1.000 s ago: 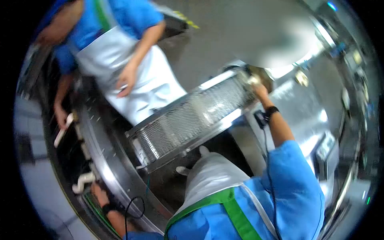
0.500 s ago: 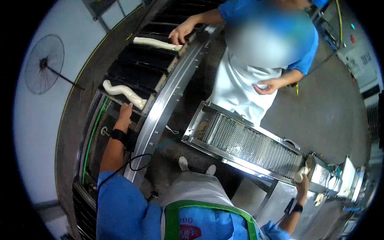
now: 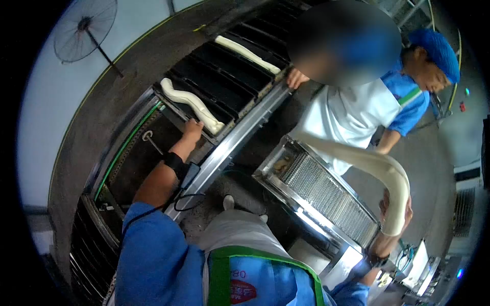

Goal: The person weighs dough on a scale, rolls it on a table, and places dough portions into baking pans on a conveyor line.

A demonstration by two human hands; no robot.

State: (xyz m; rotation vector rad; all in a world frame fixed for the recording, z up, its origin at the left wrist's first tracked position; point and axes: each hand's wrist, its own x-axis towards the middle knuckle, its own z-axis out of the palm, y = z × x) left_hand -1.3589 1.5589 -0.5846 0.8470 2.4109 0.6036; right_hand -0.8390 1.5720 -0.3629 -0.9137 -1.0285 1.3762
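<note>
My right hand (image 3: 405, 217) grips one end of a long pale dough strip (image 3: 399, 186), which arches up and stretches left over the mesh conveyor, partly blurred. My left hand (image 3: 192, 131) is closed at the near edge of a black tray (image 3: 214, 86), fingers curled at its rim beside a wavy dough strip (image 3: 190, 100). That strip lies lengthwise in the nearest groove of the tray. Another, straighter dough strip (image 3: 248, 54) rests in a groove farther up.
Opposite me stands a co-worker in a white apron (image 3: 352, 112), one hand (image 3: 296, 78) at the metal rail (image 3: 255, 117). Between us runs the metal mesh conveyor (image 3: 332, 194). A round fan (image 3: 84, 23) is by the wall at the left.
My right hand has lifted dough from the conveyor's far right end, and the strip now swings across to the left. The co-worker's hand has left the far dough strip for the rail.
</note>
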